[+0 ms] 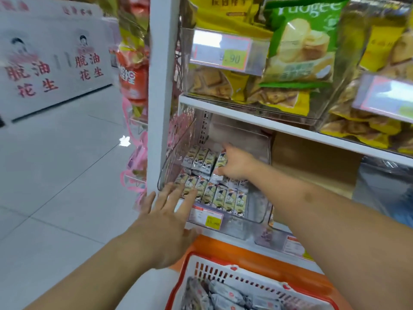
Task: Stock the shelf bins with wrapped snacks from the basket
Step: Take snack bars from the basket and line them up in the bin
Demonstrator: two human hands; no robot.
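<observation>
Bin (pixel 257 211) sits on the lower shelf just right of the post (pixel 159 92), snacks (pixel 221 198) in rows inside it, price tag (pixel 206 217) on its front. Basket (pixel 223 271) below and in front of the bin, more wrapped snacks in it. Upper shelf (pixel 279 126) above carries bags (pixel 299 41); floor (pixel 55 164) to the left.
</observation>
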